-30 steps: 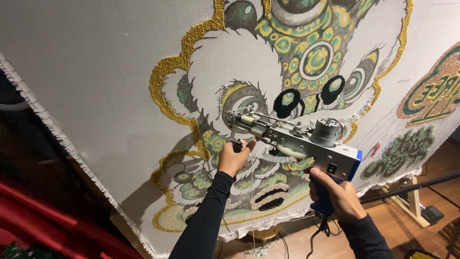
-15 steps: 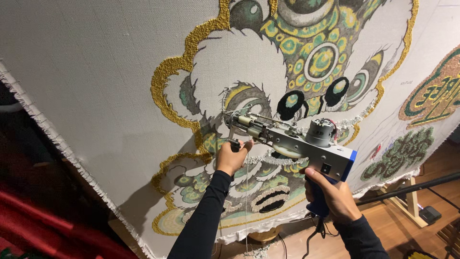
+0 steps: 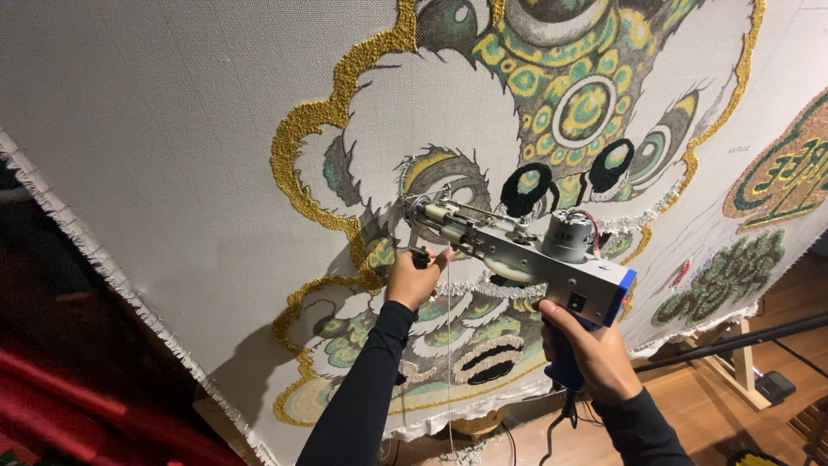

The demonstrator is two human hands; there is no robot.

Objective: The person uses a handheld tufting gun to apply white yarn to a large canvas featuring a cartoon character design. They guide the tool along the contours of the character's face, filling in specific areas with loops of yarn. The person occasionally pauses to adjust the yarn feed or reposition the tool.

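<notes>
The right hand (image 3: pixel 595 354) is closed around the blue rear grip of the tufting gun (image 3: pixel 526 255); the left hand (image 3: pixel 414 278) is wrapped around its black front handle, under the nose. The gun's long axis runs up and left from the right hand to its needle tip, which presses into the stretched cloth (image 3: pixel 172 129) beside the gold outline (image 3: pixel 315 147). The left hand is nearer the cloth. A thin yarn strand (image 3: pixel 448 362) hangs below the gun.
</notes>
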